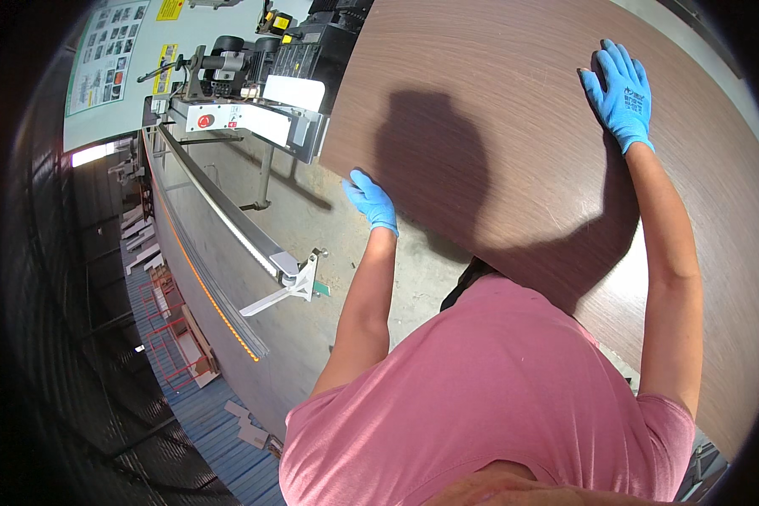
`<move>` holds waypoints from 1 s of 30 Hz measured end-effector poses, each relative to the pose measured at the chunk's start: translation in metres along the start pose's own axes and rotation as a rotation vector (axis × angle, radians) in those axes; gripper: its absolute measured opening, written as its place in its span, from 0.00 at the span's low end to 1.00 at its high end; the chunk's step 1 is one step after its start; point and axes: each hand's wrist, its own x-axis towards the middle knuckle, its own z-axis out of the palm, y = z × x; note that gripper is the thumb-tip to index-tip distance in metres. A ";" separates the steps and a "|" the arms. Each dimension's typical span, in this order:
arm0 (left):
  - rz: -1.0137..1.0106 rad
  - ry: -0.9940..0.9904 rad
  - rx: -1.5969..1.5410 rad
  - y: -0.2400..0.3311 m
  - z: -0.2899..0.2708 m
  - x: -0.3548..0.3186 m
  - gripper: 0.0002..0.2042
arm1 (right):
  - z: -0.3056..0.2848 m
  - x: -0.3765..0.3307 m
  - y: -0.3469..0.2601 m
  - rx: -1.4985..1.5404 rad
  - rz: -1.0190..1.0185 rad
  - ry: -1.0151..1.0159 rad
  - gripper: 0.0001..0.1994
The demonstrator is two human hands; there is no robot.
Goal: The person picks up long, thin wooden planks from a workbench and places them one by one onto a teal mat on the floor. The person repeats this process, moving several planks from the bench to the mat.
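A large brown wood-grain panel [531, 160] stretches across the middle and right, with a dark shadow over part of it. My right hand [622, 97], in a blue work glove, lies on the panel's top face, palm down with fingers stretched out. At the panel's near left edge is my left hand [369, 201], gloved the same way, its fingers extended. Whether its palm presses on the edge or stands just off it, I cannot tell. Neither hand has fingers wrapped around anything.
Beyond my left hand stands a machine [270, 76] with a red emergency button [206, 121], its black parts close to the panel's left edge. A long rail [219, 202] runs from it toward a white bracket [299, 282]. Boards [177, 337] lie at far left.
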 end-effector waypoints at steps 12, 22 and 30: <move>-0.055 0.047 0.052 -0.017 -0.005 0.005 0.32 | 0.001 0.001 -0.001 0.015 0.000 -0.007 0.28; -0.062 0.005 0.058 -0.011 -0.008 0.003 0.29 | -0.001 0.001 -0.002 0.040 -0.007 0.028 0.26; -0.056 -0.007 0.010 -0.002 -0.001 0.000 0.27 | -0.001 0.001 -0.001 0.034 -0.006 0.031 0.26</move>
